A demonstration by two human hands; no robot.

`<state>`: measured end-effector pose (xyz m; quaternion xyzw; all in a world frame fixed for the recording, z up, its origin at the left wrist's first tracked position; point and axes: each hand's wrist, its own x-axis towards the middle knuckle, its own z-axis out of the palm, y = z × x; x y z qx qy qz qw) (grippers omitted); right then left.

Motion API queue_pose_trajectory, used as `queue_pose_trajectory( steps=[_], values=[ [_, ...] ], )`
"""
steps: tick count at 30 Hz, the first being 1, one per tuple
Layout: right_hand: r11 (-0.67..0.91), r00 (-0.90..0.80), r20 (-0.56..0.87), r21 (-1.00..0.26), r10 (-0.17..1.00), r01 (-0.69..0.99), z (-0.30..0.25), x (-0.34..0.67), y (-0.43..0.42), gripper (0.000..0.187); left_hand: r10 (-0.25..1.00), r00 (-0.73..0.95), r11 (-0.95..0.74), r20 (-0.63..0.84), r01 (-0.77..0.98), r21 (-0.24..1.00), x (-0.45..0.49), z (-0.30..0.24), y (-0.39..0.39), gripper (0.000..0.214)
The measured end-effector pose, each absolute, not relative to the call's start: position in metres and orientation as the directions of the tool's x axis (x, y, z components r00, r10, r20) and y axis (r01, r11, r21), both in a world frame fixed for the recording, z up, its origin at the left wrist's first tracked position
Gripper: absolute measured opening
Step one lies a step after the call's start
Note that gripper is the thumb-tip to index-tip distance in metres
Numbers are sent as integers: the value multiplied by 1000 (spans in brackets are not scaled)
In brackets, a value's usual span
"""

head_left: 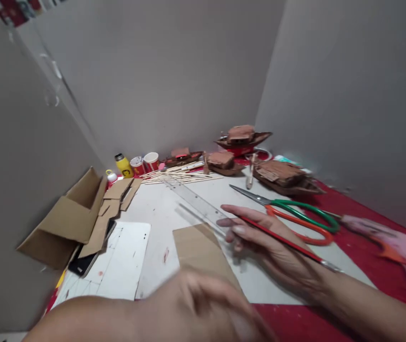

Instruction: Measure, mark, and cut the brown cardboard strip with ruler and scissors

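Observation:
My right hand (263,240) lies over the white work sheet with a red pencil (288,242) held between its fingers. Its fingertips reach the near end of a clear plastic ruler (195,202), which runs diagonally away from me. A brown cardboard piece (199,249) lies just left of those fingertips. My left hand (199,304) is a blurred shape at the bottom edge, over the near end of the cardboard; its fingers are smeared. Scissors (295,216) with green and orange handles lie just beyond my right hand.
An open cardboard box (70,218) and flaps sit at the left, with a dark phone (85,261) and a white sheet (117,261) beside them. At the back stand a yellow bottle (123,165), cups (146,162), wooden sticks (177,176) and brown model boats (281,175). Grey walls close in.

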<state>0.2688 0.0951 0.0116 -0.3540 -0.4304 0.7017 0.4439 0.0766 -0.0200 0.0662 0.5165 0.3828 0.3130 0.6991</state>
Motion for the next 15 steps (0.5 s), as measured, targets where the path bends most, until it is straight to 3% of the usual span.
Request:
queue_pose_trajectory(
  steps=[2, 4, 11, 15],
  values=[
    [-196, -378, -62, -925, 924, -327, 12, 267, 92, 49, 932, 285, 291, -224, -221, 931, 78, 67, 10, 31],
    [-147, -409, -1, -934, 912, -327, 9, 267, 88, 50, 957, 155, 282, -246, -295, 913, 78, 65, 27, 34],
    [-33, -466, 132, -944, 875, -329, -3, 264, 74, 44, 983, 40, 185, -181, -275, 944, 84, 49, 41, 38],
    [25, -480, 191, -944, 856, -330, -5, 263, 68, 40, 986, 108, 148, -125, -236, 960, 83, 44, 48, 27]
  ],
)
